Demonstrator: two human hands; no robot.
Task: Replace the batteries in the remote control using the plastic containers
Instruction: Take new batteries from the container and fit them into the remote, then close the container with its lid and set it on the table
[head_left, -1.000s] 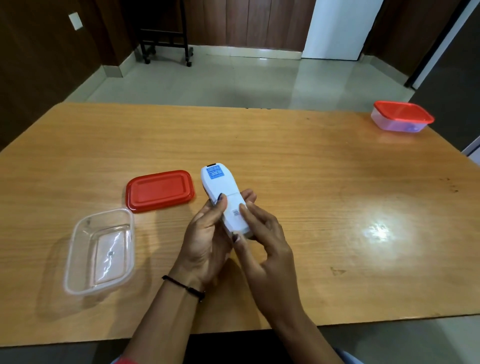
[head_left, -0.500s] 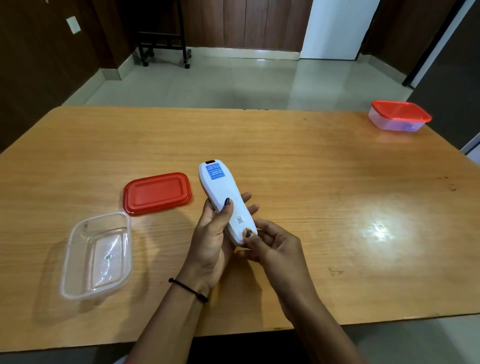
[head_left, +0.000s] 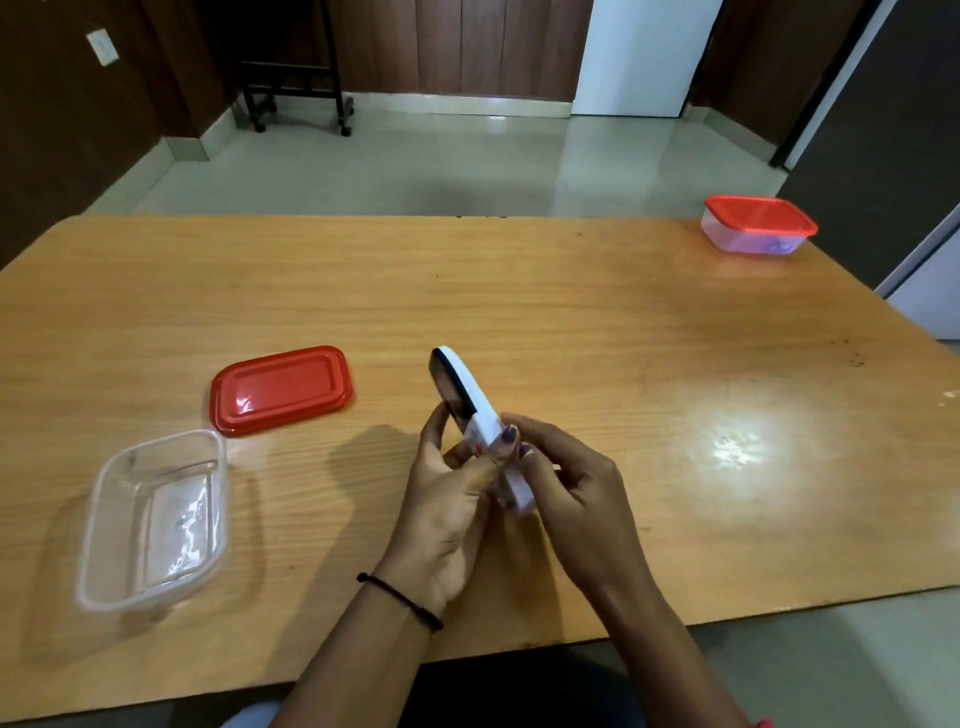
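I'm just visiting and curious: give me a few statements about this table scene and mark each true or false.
1. Both hands, left hand and right hand, hold the remote control. True.
2. The clear container near the left hand has its lid on. False: it is open, and the red lid lies beside it on the table.
3. The far container is closed with a red lid. True.
4. The remote control lies flat on the table. False: it is lifted and tilted on its edge.
5. The open container is full of batteries. False: it looks empty.

both hands (head_left: 457, 499) gripping remote (head_left: 470, 402), wooden table (head_left: 571, 312)
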